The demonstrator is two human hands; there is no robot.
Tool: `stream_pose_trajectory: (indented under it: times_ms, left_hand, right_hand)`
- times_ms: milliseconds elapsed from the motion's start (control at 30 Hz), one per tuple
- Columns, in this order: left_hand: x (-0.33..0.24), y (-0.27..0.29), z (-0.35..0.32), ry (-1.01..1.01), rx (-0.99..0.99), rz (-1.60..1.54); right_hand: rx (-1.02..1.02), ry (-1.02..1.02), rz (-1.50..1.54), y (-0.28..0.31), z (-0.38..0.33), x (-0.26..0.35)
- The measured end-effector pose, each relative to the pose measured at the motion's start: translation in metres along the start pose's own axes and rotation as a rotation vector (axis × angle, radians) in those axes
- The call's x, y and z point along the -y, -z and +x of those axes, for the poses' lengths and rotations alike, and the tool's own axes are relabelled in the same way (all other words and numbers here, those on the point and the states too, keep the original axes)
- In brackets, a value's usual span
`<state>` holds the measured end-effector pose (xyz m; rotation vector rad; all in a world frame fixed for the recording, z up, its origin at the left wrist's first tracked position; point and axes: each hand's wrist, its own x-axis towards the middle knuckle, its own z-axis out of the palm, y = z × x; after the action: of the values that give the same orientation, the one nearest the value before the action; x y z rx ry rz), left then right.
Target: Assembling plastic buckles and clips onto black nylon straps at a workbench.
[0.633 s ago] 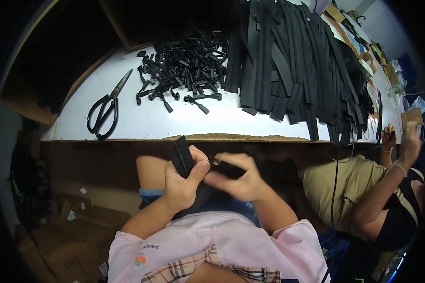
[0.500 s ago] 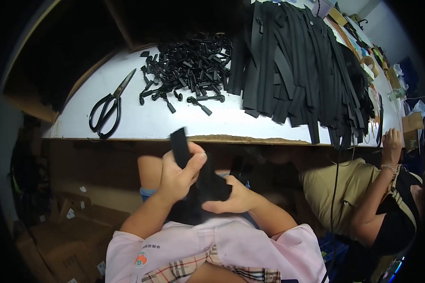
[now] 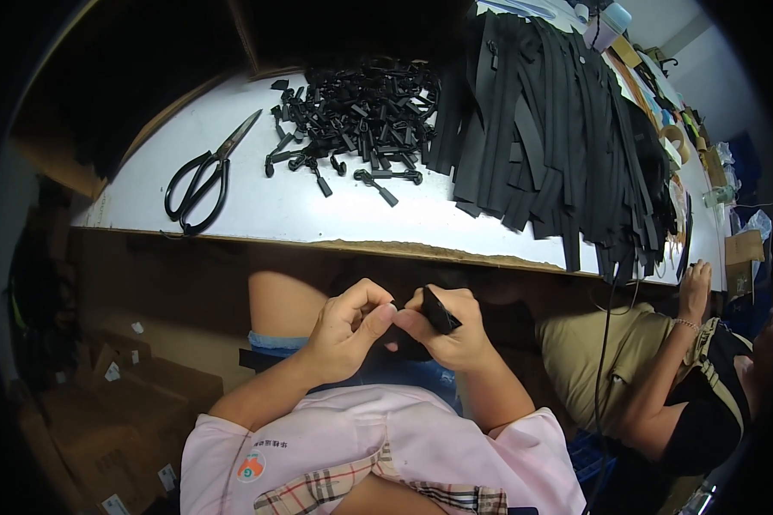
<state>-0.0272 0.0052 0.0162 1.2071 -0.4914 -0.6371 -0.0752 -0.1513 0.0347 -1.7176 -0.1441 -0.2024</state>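
Note:
Both of my hands are raised close together over my lap, in front of the table edge. My right hand point(image 3: 455, 335) is closed around a black zipper tape point(image 3: 439, 311), one end of which sticks up between thumb and fingers. My left hand point(image 3: 349, 333) is closed in a pinch, thumb against forefinger, its tips almost touching my right thumb. What lies between those left fingertips is too small and dark to make out. Ahead on the white table lies a pile of black zipper sliders point(image 3: 365, 116) with pulls, and right of it a thick layer of black zipper tapes point(image 3: 545, 129).
Black-handled scissors point(image 3: 204, 176) lie left of the sliders on the white table point(image 3: 275, 210). Cardboard boxes point(image 3: 116, 429) stand on the floor at lower left. A co-worker's hand point(image 3: 696, 279) rests by the table edge at right, near a hanging black cord point(image 3: 605, 369).
My hands have drawn together, fingertips meeting. The black tape, earlier standing up from my left hand, now shows in my right. The view has shifted slightly.

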Motion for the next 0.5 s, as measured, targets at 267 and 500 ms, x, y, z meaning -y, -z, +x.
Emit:
stream_pose_trajectory:
  times_ms: [267, 500]
  left_hand:
    - [0.015, 0.020, 0.003, 0.134, -0.209, -0.374]
    - [0.013, 0.021, -0.001, -0.015, -0.426, -0.149]
  right_hand:
    - [0.219, 0.529, -0.465, -0.031, 0.010, 0.009]
    - [-0.041, 0.019, -1.051, -0.034, 0.123, -0.007]
